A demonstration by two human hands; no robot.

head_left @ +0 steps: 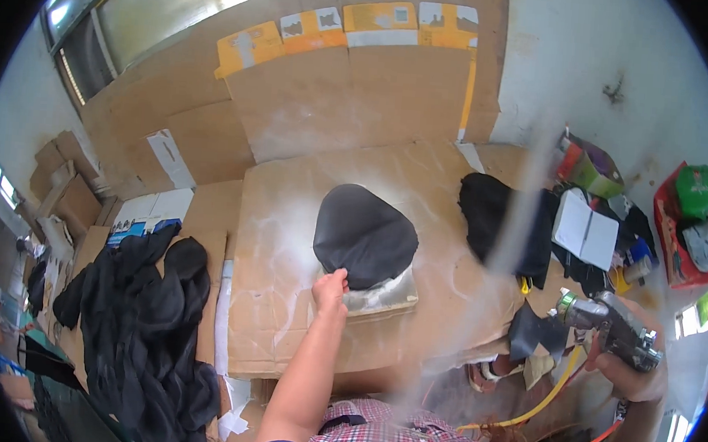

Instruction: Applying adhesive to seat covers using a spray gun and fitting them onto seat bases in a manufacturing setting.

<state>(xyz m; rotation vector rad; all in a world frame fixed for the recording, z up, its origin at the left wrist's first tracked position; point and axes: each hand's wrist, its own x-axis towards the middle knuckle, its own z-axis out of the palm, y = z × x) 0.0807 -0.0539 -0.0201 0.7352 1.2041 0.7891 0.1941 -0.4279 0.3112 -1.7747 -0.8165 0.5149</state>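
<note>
With our left hand (331, 290) we pinch the near edge of a black cloth (366, 230) lying over a pale block (389, 300) on the desk (271, 297); our right hand (626, 381) grips a spray gun (630, 334).

Near the frame's centre I see the bare left hand (332, 290) pinching, its bare forearm (303, 365) outstretched; lower right, the bare right hand (628, 380) curls.

The left grip (331, 290) pinched the near edge of a black fabric piece (365, 234) over a pale block (385, 300) on the cardboard-topped surface (269, 322); the right grip (629, 376) held a spray gun (627, 334). Black cloths (138, 321) lay heaped at left.
</note>
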